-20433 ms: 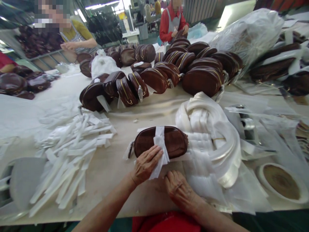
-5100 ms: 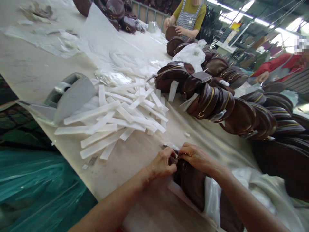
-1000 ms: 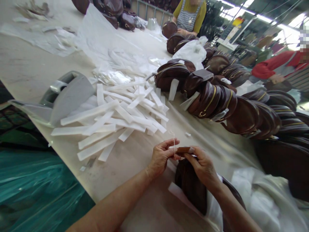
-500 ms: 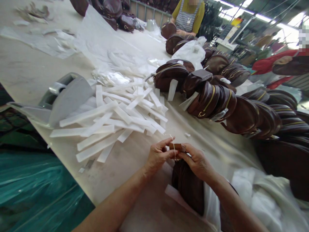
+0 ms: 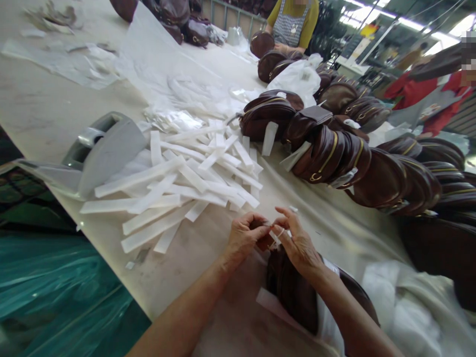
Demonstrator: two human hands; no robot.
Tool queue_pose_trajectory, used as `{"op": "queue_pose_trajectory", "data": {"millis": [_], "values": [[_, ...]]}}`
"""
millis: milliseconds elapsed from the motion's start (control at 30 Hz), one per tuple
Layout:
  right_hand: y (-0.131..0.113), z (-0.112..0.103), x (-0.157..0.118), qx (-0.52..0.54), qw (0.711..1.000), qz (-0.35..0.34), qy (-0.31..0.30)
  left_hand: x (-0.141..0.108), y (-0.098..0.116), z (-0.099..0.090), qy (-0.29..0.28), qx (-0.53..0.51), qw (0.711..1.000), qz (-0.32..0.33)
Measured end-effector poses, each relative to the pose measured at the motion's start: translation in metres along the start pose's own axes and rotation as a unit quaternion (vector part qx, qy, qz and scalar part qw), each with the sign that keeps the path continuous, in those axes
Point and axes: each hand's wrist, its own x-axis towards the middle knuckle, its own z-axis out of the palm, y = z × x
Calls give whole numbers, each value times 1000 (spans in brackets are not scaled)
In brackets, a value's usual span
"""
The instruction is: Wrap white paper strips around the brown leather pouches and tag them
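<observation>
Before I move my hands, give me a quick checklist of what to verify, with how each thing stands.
1. Left hand has its grip on the small brown tag: ok, fingertips closed at it.
2. White string clear of the fingers: not ok, it lies against the right hand.
3. Right grip firm on the string: cannot tell, the fingers hide it.
4. Dark brown bag close to the hands: ok, just below them in view.
5. White strips clear of both hands: ok, the pile lies to their left.
</observation>
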Motion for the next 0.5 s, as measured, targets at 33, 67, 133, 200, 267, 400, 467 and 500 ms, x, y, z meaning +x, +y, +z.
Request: {"op": "queue_pose_trajectory", "data": {"millis": [33, 67, 133, 200, 267, 400, 467, 500], "values": [[2, -2, 0, 4, 1000, 10, 10, 1, 1, -1, 19, -5, 1000, 7], [4, -4, -1, 7, 1000, 14, 19, 3, 3, -2, 38, -17, 999, 13], [10, -11, -2, 17, 1000, 13, 17, 7, 8, -5, 68, -81, 994, 19], [14, -19, -3, 36, 999, 5, 1, 13, 15, -11, 79, -159, 984, 15], [11, -24, -5, 39, 999, -8, -19, 17, 22, -18, 76, -204, 976, 11], [-13, -22, -9, 12, 992, -67, -106, 19, 27, -26, 35, -237, 971, 14], [-28, -14, -11, 9, 985, -90, -148, 17, 25, -27, -9, -245, 969, 18], [-33, -9, -12, 17, 982, -88, -164, 16, 24, -27, -28, -246, 969, 19]]}}
